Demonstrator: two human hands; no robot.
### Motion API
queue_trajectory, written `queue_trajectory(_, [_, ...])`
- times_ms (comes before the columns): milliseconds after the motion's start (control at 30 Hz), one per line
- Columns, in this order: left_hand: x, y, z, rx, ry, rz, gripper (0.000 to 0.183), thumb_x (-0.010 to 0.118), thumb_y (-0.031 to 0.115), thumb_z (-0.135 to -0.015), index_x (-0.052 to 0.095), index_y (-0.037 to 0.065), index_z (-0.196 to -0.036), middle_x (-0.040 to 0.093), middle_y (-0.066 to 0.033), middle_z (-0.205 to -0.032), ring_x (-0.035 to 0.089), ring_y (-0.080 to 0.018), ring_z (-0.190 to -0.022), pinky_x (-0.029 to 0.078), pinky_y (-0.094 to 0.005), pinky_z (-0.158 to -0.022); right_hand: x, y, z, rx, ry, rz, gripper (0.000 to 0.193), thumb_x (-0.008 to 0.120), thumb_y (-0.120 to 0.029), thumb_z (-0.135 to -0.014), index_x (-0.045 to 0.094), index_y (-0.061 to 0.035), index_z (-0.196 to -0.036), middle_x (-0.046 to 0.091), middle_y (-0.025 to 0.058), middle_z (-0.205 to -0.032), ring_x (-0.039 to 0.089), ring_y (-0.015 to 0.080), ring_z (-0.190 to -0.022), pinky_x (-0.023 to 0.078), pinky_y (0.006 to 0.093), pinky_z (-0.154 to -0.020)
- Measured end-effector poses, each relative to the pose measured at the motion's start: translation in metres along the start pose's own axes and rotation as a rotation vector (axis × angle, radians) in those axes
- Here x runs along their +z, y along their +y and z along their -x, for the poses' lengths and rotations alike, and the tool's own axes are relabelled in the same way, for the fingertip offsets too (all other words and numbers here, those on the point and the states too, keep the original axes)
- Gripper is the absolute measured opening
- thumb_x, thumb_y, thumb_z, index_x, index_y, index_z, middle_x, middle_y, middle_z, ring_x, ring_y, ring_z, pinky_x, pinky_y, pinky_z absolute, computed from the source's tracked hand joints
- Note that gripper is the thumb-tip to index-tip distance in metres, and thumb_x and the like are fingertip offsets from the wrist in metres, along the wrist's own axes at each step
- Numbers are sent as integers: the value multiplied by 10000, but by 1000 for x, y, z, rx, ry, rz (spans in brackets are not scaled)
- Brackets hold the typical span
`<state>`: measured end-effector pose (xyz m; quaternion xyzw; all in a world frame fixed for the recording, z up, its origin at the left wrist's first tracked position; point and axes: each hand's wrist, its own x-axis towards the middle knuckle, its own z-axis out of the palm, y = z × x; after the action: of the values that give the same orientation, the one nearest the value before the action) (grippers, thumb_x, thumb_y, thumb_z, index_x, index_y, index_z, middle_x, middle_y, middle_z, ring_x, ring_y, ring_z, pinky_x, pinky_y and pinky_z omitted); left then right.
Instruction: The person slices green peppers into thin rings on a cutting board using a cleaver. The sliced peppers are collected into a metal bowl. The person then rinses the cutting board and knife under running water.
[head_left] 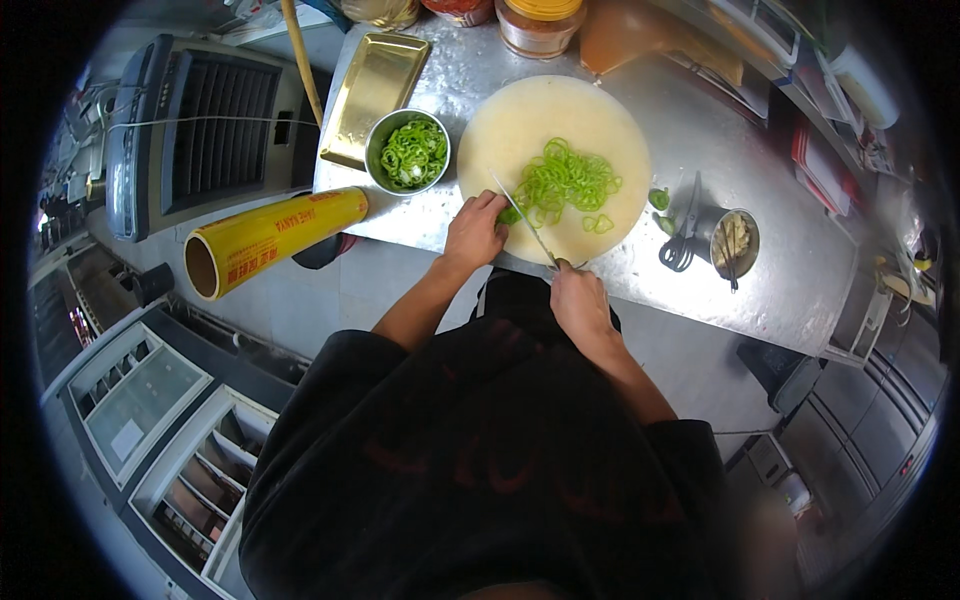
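Upper centre, I'm seeing sliced pepper rings (568,182); the right hand (582,300) is gripping the knife (529,227), the left hand (475,232) steadying a seemingly uncut remainder (510,215).

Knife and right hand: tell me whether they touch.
Touching. The head view shows the right hand closed around the near end of the knife, the blade reaching forward and leftward from the fist.

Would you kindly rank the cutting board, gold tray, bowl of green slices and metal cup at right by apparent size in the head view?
1. Cutting board
2. Gold tray
3. Bowl of green slices
4. Metal cup
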<state>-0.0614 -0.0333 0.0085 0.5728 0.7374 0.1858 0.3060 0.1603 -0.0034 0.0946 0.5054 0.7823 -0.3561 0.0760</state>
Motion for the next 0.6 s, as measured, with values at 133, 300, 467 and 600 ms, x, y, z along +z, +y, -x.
queue_trajectory(133, [4,-2,1,31,38,31,388,701,46,-797,644,99,-1177,628,-118,-1140,614,-372,-1093,544,-470,-946,7,0,-6,8,3,5,171,580,-64,-956,687,33,-1048,703,312,-796,719,500,-775,580,598,-721])
queue_trajectory(300, [6,-2,5,82,87,63,348,717,37,-791,652,73,-1132,614,-136,-1071,612,-376,-1042,535,-472,-906,39,9,-43,12,13,4,230,591,-92,-965,708,20,-1128,711,313,-840,711,509,-814,574,598,-760])
queue_trajectory(467, [7,-3,6,89,118,75,350,719,33,-789,653,72,-1130,613,-138,-1063,615,-373,-1028,541,-466,-891,59,15,-50,-88,158,-20,216,597,-71,-948,709,10,-1113,721,285,-820,721,490,-785,582,582,-732])
queue_trajectory(600, [10,-4,5,63,128,91,359,719,38,-792,651,62,-1144,625,-141,-1094,615,-383,-1045,539,-470,-909,34,13,-18,-84,142,-62,234,619,-94,-973,693,22,-1163,712,306,-844,698,510,-797,556,606,-755])
